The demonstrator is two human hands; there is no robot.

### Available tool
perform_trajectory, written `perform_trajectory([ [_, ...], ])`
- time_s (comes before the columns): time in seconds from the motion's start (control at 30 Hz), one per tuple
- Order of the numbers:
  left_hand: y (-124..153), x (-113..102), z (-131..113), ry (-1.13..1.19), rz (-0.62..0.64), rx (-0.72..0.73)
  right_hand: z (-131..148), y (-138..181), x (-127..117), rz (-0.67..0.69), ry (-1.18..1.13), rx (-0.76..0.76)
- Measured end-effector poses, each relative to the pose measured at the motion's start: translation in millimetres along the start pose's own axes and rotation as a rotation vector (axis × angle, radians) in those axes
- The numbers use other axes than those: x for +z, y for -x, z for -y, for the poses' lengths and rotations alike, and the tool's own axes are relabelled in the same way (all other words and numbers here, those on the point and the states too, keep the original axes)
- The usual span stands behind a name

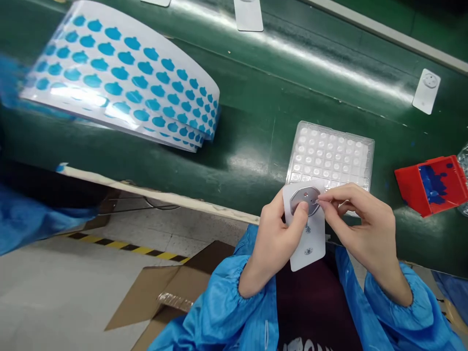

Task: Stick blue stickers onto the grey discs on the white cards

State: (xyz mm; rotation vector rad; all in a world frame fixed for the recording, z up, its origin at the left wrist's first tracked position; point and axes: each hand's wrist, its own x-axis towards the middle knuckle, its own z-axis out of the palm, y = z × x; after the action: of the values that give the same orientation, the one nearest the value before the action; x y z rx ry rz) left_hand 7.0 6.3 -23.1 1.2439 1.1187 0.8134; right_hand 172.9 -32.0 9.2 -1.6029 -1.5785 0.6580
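My left hand [278,239] grips a white plastic plate [310,248] from its left side, thumb pressed on a round grey metal disc [305,197] set at the plate's top. My right hand [361,219] is pinched at the disc's right edge, fingertips closed on something too small to make out. Both hands are held just in front of a clear plastic tray [331,153] with several rows of small round cells on the green conveyor belt [256,97].
A curled stack of white sheets with several blue stickers [124,73] lies at the left of the belt. A red bin [431,185] stands at the right. More white plates [426,90] lie further along the belt, one [248,14] at the top. Flattened cardboard [171,292] covers the floor below.
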Motion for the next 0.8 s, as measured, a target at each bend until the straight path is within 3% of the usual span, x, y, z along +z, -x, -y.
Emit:
perform_trajectory([
  [0.17,0.6,2.6,-2.8,-0.026,0.003,0.009,0.9,-2.8,2.2,-0.031,0.103,-0.141],
  [0.37,1.0,1.7,-4.5,-0.029,0.004,0.014,-0.7,-2.9,4.4,-0.034,0.160,-0.208],
  [0.67,1.3,0.5,-5.4,0.011,-0.021,-0.045,1.3,1.5,3.4,-0.120,-0.087,0.121],
  [0.8,1.9,0.6,-4.8,0.013,-0.039,-0.054,0.9,0.2,2.1,-0.090,-0.166,0.276],
])
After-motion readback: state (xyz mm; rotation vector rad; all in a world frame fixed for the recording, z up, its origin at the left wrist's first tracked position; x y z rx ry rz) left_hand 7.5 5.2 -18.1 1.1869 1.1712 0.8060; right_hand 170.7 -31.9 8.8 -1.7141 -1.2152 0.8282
